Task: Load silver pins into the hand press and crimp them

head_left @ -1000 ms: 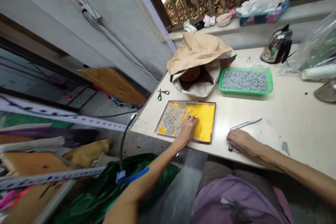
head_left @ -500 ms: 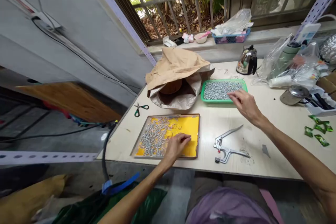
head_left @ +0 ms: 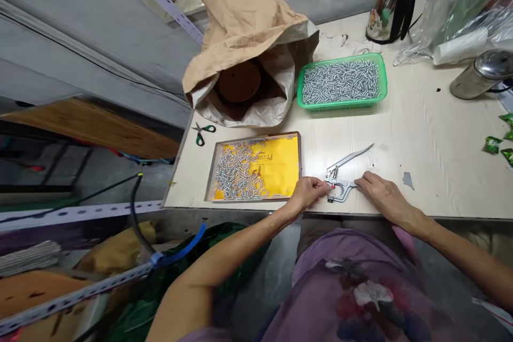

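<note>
On the table lie silver snap-fastener pliers (head_left: 341, 188), jaws toward me and one handle pointing up to the right. My right hand (head_left: 382, 197) has its fingers closed around the end of the lower handle. At the jaw, my left hand (head_left: 308, 192) is pinched together by the red part; whatever sits between its fingertips is too small to make out. Left of that hand is a shallow tray (head_left: 300, 157) with a yellow bottom, its left part covered with small silvery metal pieces (head_left: 236, 173). A green plastic basket (head_left: 300, 97) behind the pliers holds many small ridged metal pieces (head_left: 340, 81).
A large open paper sack (head_left: 248, 21) stands at the back left, with green-handled scissors (head_left: 202, 132) near it. Further right are a steel kettle (head_left: 390, 2), a metal cup (head_left: 481, 75), plastic bags (head_left: 460, 16) and green wrapped packets (head_left: 492, 144). The table's front edge runs close to my body.
My right hand has come from the green basket down to the pliers' handle. My left hand has moved right, from over the tray to the pliers' jaw. The view has tilted down.
</note>
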A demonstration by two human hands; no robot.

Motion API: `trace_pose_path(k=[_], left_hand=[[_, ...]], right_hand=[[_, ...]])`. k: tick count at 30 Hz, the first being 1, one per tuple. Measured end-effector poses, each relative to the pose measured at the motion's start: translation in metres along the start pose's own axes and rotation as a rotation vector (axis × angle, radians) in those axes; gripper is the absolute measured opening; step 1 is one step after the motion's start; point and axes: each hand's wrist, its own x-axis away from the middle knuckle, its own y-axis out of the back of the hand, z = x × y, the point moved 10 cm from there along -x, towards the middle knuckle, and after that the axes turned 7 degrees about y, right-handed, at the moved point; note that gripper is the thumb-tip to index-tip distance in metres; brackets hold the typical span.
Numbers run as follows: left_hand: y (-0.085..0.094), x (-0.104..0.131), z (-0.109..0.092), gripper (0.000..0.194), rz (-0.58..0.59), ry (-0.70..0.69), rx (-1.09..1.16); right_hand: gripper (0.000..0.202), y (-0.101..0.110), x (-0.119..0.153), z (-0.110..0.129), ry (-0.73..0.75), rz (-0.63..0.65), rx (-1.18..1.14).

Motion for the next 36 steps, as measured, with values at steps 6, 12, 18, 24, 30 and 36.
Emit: trace_pose_path(k=[6, 12, 18, 24, 30, 36], left_hand=[[-0.007, -0.001, 0.007, 0.016, -0.007, 0.066, 0.013], [-0.006, -0.002, 0.006, 0.017, -0.018, 0.084, -0.111], [-0.011, -0.004, 0.002, 0.021, 0.046, 0.062, -0.193], [-0.013, -0.005, 0.001, 0.028, 0.088, 0.080, -0.232], [-0.013, -0.006, 0.001, 0.028, 0.097, 0.079, -0.259], [-0.015, -0.002, 0.001, 0.027, 0.099, 0.119, -0.206]], right_hand=[[0.025, -0.003, 0.000, 0.004, 0.003, 0.009, 0.037], [0.027, -0.003, 0.002, 0.006, -0.004, -0.016, 0.056], [0.028, -0.003, 0.002, 0.009, -0.002, -0.022, 0.073], [0.014, 0.001, -0.002, 0.001, 0.001, 0.024, -0.010], [0.080, 0.016, -0.031, -0.029, 0.060, 0.032, 0.128], [0.073, 0.009, -0.043, -0.032, 0.086, 0.122, 0.174]])
